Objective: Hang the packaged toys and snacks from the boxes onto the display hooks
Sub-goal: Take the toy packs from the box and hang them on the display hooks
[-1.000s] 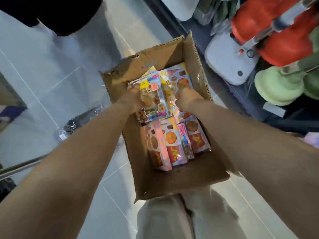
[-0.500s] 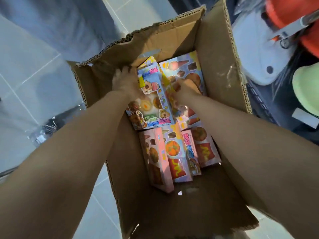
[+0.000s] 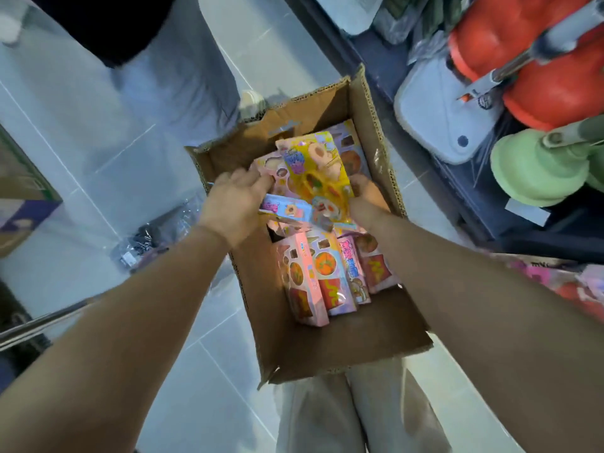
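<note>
1. Inside the open cardboard box (image 3: 371, 125), your left hand (image 3: 235, 204) curls round the left edge of a stack of toy packs (image 3: 313, 174), a yellow one uppermost.
2. Your right hand (image 3: 366, 197) grips the stack's right edge.
3. More pink packs (image 3: 327, 279) lie at the box's near end.

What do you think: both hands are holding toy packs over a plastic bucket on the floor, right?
No. The head view shows the left hand and right hand holding toy packs over a cardboard box on the floor, not a bucket.
</note>
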The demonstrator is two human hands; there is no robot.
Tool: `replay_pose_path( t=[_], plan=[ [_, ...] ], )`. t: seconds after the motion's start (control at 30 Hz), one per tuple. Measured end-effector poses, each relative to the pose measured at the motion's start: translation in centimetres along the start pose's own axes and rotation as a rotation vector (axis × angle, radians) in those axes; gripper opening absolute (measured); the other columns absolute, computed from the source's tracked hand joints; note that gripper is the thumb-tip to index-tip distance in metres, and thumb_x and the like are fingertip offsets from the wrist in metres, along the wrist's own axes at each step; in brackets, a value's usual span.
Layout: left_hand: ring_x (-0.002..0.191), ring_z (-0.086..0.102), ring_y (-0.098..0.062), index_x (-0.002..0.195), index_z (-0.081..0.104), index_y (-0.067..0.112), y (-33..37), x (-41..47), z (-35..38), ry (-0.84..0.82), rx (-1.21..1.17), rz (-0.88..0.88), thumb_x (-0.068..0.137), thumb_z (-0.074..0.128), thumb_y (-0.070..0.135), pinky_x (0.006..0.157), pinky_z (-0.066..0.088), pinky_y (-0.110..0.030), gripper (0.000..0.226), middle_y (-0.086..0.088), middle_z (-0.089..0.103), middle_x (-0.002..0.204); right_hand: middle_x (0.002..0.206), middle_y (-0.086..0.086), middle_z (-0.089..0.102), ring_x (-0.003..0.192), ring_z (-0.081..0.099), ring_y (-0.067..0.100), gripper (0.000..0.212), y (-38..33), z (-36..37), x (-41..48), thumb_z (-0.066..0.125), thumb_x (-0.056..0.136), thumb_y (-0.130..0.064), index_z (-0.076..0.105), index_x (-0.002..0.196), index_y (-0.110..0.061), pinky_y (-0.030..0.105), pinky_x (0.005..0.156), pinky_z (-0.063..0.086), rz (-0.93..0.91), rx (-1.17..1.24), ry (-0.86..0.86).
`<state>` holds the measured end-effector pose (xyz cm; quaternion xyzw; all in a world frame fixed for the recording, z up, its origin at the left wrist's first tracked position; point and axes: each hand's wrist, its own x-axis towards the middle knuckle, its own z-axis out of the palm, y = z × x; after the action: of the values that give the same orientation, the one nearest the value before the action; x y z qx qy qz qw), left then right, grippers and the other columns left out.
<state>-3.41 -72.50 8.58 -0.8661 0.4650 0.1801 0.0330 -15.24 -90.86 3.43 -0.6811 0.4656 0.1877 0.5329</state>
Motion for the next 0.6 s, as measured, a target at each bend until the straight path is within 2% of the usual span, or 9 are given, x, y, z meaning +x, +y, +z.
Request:
replay_pose_path(
  t=[0.07, 0.1, 0.2, 0.27, 0.33, 0.37, 0.47, 0.53, 0.6],
  plan=[
    [0.066, 0.060, -0.035, 0.085, 0.054, 0.007, 1.2, -1.5, -3.0, -0.024, -0.007, 0.039, 0.054, 0.085, 0.023, 0.051, 0.046, -0.035, 0.046, -0.017, 0.060, 0.077, 0.096, 0.005, 0.059, 0.090, 0.057, 0.020, 0.019, -1.0, -1.3, -2.8, 0.057, 0.091, -0.026, 0.057, 0.107, -0.017, 0.029, 0.081, 0.044, -0.042, -0.023, 0.020],
    [0.072, 0.060, -0.036, 0.090, 0.056, 0.005, 1.7, -2.1, -4.8, -0.031, -0.035, 0.035, 0.058, 0.084, 0.025, 0.053, 0.047, -0.037, 0.047, -0.018, 0.061, 0.083, 0.095, 0.005, 0.058, 0.090, 0.057, 0.020, 0.018, -1.6, -2.1, -4.4, 0.057, 0.091, -0.025, 0.057, 0.106, -0.016, 0.031, 0.083, 0.045, -0.072, -0.035, 0.045],
    [0.099, 0.056, -0.039, 0.119, 0.050, 0.003, 3.8, -4.2, -10.3, -0.070, -0.117, -0.018, 0.074, 0.066, 0.046, 0.076, 0.044, -0.042, 0.064, -0.021, 0.058, 0.110, 0.099, 0.008, 0.055, 0.097, 0.055, 0.023, 0.011, -3.9, -4.6, -10.0, 0.050, 0.095, -0.015, 0.056, 0.103, -0.019, 0.032, 0.089, 0.045, -0.145, -0.039, 0.119],
    [0.109, 0.053, -0.036, 0.132, 0.040, 0.006, 5.2, -6.1, -13.9, -0.124, -0.132, -0.046, 0.076, 0.063, 0.052, 0.085, 0.042, -0.039, 0.076, -0.021, 0.054, 0.120, 0.102, 0.011, 0.055, 0.100, 0.053, 0.022, 0.016, -5.5, -6.7, -14.6, 0.043, 0.097, -0.010, 0.057, 0.102, -0.018, 0.025, 0.076, 0.038, -0.124, 0.028, 0.179],
    [0.115, 0.053, -0.032, 0.137, 0.038, 0.011, 7.0, -8.7, -17.6, -0.091, -0.158, -0.063, 0.083, 0.063, 0.044, 0.087, 0.041, -0.035, 0.068, -0.016, 0.052, 0.130, 0.100, 0.022, 0.057, 0.099, 0.057, 0.029, 0.015, -6.6, -9.1, -19.8, 0.041, 0.098, -0.010, 0.054, 0.095, -0.015, 0.024, 0.058, 0.035, -0.119, 0.139, 0.265],
    [0.115, 0.054, -0.031, 0.135, 0.040, 0.013, 8.0, -10.2, -19.2, -0.057, -0.177, -0.066, 0.084, 0.061, 0.044, 0.087, 0.041, -0.035, 0.064, -0.014, 0.053, 0.130, 0.105, 0.028, 0.058, 0.103, 0.057, 0.035, 0.013, -6.8, -10.3, -22.5, 0.041, 0.097, -0.012, 0.054, 0.095, -0.013, 0.024, 0.056, 0.036, -0.108, 0.206, 0.326],
    [0.111, 0.055, -0.032, 0.130, 0.041, 0.008, 11.4, -13.9, -24.1, 0.027, -0.166, 0.017, 0.078, 0.069, 0.042, 0.086, 0.040, -0.040, 0.067, -0.016, 0.057, 0.122, 0.109, 0.031, 0.057, 0.102, 0.053, 0.040, 0.020, -6.0, -13.6, -30.2, 0.039, 0.094, -0.020, 0.051, 0.087, -0.006, 0.031, 0.069, 0.031, -0.079, 0.317, 0.560],
    [0.106, 0.058, -0.032, 0.127, 0.037, 0.013, 13.3, -15.9, -26.9, 0.009, -0.258, 0.018, 0.079, 0.069, 0.036, 0.086, 0.043, -0.040, 0.062, -0.014, 0.061, 0.113, 0.104, 0.027, 0.061, 0.100, 0.054, 0.040, 0.024, -4.6, -15.5, -35.7, 0.037, 0.096, -0.024, 0.052, 0.099, -0.006, 0.036, 0.080, 0.036, -0.015, 0.278, 0.759],
    [0.092, 0.064, -0.030, 0.119, 0.033, 0.023, 15.3, -17.5, -29.6, -0.012, -0.378, 0.015, 0.079, 0.069, 0.033, 0.083, 0.050, -0.040, 0.054, -0.009, 0.067, 0.101, 0.103, 0.023, 0.064, 0.100, 0.055, 0.040, 0.027, -3.3, -17.1, -41.2, 0.036, 0.097, -0.028, 0.052, 0.105, -0.009, 0.042, 0.087, 0.039, 0.007, 0.260, 0.896]
  ],
)
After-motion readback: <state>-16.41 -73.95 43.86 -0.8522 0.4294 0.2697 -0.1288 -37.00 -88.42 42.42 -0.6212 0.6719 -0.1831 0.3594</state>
